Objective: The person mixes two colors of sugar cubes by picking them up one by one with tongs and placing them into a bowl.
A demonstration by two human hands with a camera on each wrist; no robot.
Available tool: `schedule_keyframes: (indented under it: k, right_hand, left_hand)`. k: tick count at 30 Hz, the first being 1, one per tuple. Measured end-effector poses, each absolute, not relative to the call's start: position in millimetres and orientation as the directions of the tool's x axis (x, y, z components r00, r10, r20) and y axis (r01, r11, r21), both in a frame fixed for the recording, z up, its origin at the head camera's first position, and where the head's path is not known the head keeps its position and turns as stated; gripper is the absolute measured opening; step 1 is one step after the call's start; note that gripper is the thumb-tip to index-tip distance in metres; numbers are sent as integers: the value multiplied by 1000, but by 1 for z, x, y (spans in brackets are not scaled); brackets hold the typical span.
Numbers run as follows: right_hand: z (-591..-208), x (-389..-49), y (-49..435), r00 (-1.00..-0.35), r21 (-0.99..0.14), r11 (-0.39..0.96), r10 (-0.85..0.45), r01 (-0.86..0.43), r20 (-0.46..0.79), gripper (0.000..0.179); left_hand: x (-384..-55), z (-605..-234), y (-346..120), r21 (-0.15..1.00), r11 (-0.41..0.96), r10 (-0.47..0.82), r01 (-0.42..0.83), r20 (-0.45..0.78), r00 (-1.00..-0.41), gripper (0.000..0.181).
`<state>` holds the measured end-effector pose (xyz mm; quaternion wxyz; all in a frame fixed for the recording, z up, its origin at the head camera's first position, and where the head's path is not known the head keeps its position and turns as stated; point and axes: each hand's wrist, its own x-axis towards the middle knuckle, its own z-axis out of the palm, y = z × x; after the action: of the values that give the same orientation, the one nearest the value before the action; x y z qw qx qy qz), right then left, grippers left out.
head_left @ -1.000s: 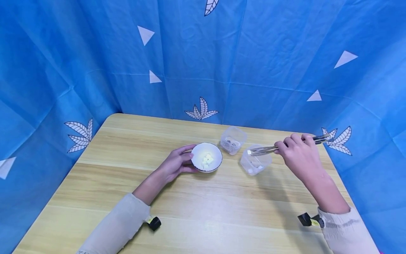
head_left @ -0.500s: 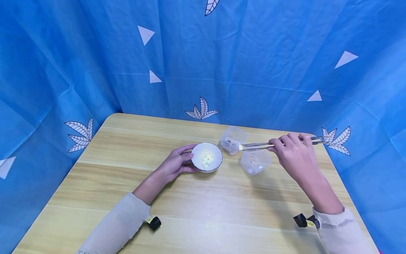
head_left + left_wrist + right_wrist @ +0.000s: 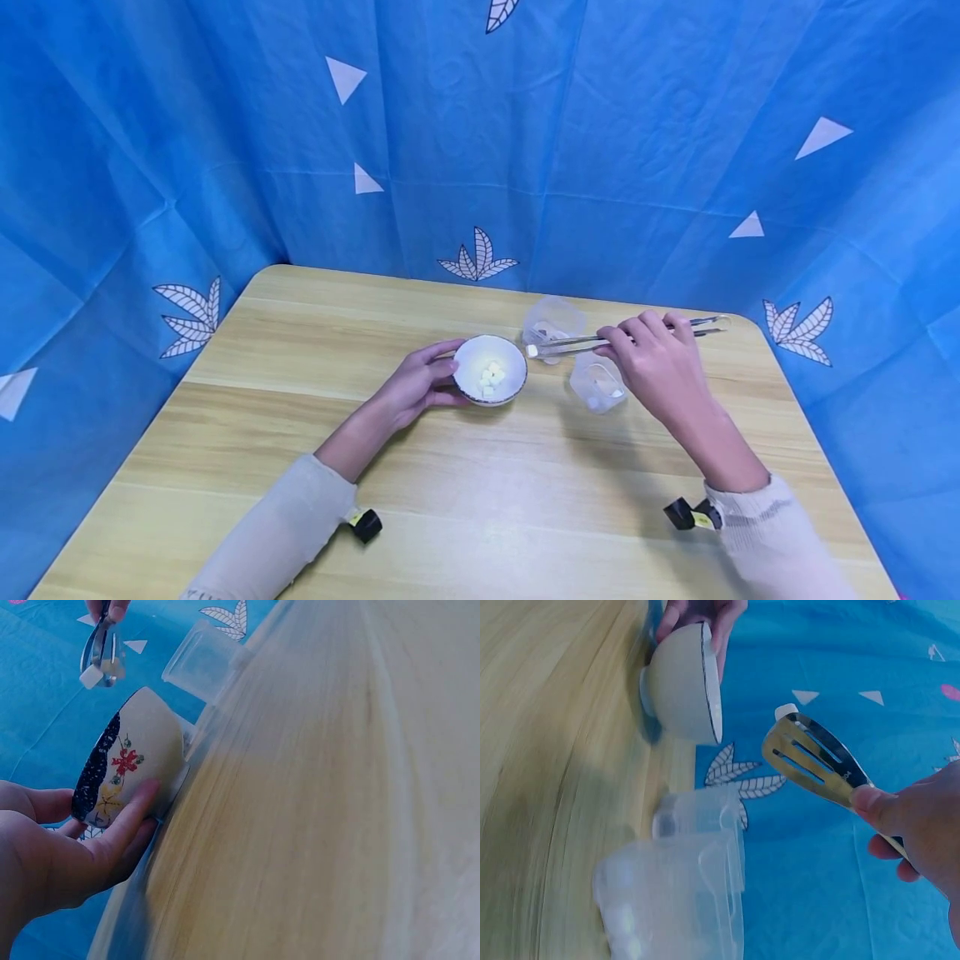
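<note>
My left hand (image 3: 416, 387) grips the side of a white bowl (image 3: 139, 761), thumb at the rim and fingers underneath. Red and yellow flowers and a dark rim band decorate its outside. Several small white cubes (image 3: 491, 379) lie in the bowl. In my right hand (image 3: 660, 358) are slotted metal tongs (image 3: 817, 757), pinched between thumb and fingers. The tongs' tips hold one white cube (image 3: 532, 351), raised just right of the bowl's rim, overlapping the rear plastic container in the head view.
Behind and right of the bowl stands a clear plastic container (image 3: 551, 310). A second clear container (image 3: 592, 392), with white pieces inside, is nearer, below the tongs. The wooden table (image 3: 450, 500) meets a blue patterned curtain (image 3: 630, 167) at the back and sides.
My right hand has moved left, carrying the tongs and white cube from over the nearer container, past the rear one, toward the bowl. The left hand and bowl have stayed in place.
</note>
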<state>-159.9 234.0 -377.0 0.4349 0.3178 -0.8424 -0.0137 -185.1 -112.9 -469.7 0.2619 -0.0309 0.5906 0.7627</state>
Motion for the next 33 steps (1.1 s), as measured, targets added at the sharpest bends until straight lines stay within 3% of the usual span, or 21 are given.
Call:
schedule_keyframes:
  k: [6, 15, 24, 33]
  right_hand:
    - [-381, -163, 225, -397, 327, 779, -574, -535, 716, 22]
    - [-392, -162, 219, -413, 357, 730, -645, -583, 643, 43]
    - [-394, -160, 215, -416, 391, 704, -684, -593, 600, 35]
    - [-391, -161, 219, -395, 418, 718, -671, -557, 627, 40]
  left_hand:
    - [-186, -470, -113, 887, -164, 368, -431, -350, -861, 53]
    - [-185, -470, -113, 888, -172, 370, -427, -344, -863, 54]
    - [-186, -472, -113, 886, -167, 358, -433, -354, -864, 53]
    - [-186, -472, -112, 880, -178, 353, -440, -360, -863, 53]
